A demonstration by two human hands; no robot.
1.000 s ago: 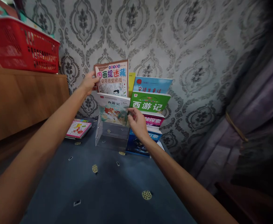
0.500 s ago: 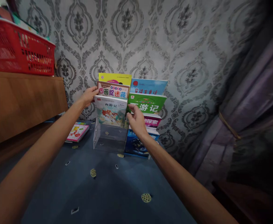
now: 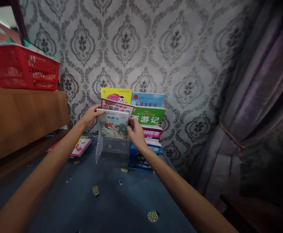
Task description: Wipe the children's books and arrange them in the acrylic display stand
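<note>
A pale picture book (image 3: 113,127) stands in the left column of a clear tiered rack (image 3: 112,152). My left hand (image 3: 90,116) grips its upper left corner, thumb over the top edge. At its right edge is my right hand (image 3: 135,131), fingers closed on that side. Behind it are a brown-bordered book (image 3: 110,105) and a yellow book (image 3: 116,94). The right column holds a light blue book (image 3: 148,99), a green book (image 3: 150,116), a magenta book (image 3: 152,133) and a dark blue book (image 3: 140,158).
A red basket (image 3: 22,68) rests on a wooden cabinet (image 3: 27,113) at the left. Pink-edged books (image 3: 82,147) lie on the blue patterned cloth (image 3: 112,207) left of the rack. A tied curtain (image 3: 219,155) hangs at the right.
The view has tilted up, so the rack appears lower. The brown-bordered book now leans more, and the yellow book shows more. My left thumb has come over the pale book's top edge.
</note>
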